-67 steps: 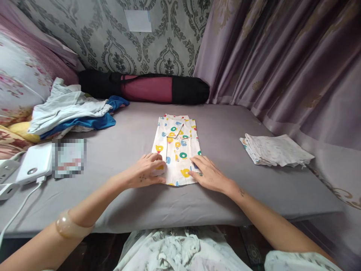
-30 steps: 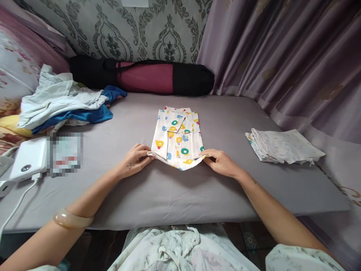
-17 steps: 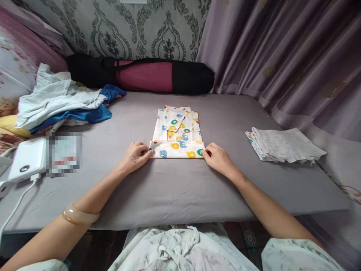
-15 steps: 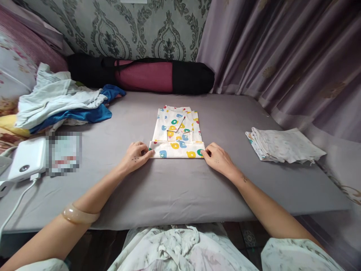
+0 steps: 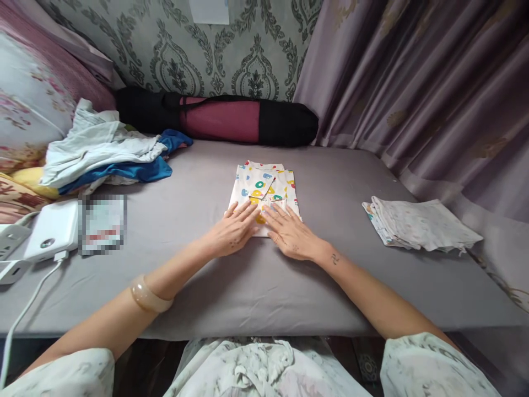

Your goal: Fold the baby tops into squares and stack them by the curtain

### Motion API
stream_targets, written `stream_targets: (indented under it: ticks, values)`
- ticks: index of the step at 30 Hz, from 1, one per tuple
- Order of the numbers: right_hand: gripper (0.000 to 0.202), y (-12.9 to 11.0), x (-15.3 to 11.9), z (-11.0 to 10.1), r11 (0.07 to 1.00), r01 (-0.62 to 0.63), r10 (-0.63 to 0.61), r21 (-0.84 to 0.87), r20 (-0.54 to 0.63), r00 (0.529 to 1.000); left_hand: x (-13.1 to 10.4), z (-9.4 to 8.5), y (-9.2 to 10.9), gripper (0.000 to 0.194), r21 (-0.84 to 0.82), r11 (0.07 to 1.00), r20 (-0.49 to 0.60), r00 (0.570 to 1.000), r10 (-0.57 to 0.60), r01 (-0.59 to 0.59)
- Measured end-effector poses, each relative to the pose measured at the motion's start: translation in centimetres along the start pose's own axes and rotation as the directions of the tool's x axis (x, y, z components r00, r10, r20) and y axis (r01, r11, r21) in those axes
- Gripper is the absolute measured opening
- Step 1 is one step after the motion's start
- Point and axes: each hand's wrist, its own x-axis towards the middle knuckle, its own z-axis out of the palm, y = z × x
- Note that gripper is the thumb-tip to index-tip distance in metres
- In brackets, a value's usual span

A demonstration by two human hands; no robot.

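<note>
A folded white garment (image 5: pixel 243 184) printed with colourful shapes lies in front of me, its collar end pointing away. My left hand (image 5: pixel 235 229) rests flat on the left part of its near folded band, fingers stretched out. On the right part of that band lies my right hand (image 5: pixel 289 229), also flat with fingers spread. The fingertips of both hands almost meet near the middle. Much of the near fold is hidden under the hands.
A folded stack of light cloth (image 5: pixel 425 223) lies to the right. On the left are a heap of clothes (image 5: pixel 103 146), a white power bank (image 5: pixel 53 229) with a cable (image 5: pixel 28 320), and a blurred packet (image 5: pixel 103 225). A black and maroon long bag (image 5: pixel 223 120) lies along the wall.
Both hands have let go of the near fold's corners and moved inward, now lying flat on the garment. The view has shifted slightly.
</note>
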Motion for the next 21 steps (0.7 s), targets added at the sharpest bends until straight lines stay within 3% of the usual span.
stream_targets:
  ticks: [3, 11, 18, 21]
  values:
    - [0.060, -0.1, 0.3, 0.5, 0.996, 0.074, -0.077, 0.042, 0.081, 0.994, 0.0, 0.3, -0.1, 0.067, 0.028, 0.999, 0.074, 0.996, 0.044, -0.046]
    - [0.057, 1.2, 0.4, 1.5, 0.982, 0.115, -0.142, 0.151, 0.184, 0.973, -0.7, 1.2, -1.9, 0.068, -0.067, 0.998, 0.238, 0.971, 0.029, -0.014]
    - [0.054, 1.4, 0.5, 1.0, 0.966, 0.087, -0.146, 0.245, 0.232, 0.962, -0.5, 1.1, -2.1, 0.068, -0.087, 0.996, 0.228, 0.973, 0.038, -0.018]
    - [0.053, 1.6, 1.1, 0.4, 0.955, -0.015, -0.050, 0.295, 0.211, 0.976, 0.4, 0.4, -1.5, 0.061, -0.068, 0.997, 0.169, 0.986, -0.009, 0.021]
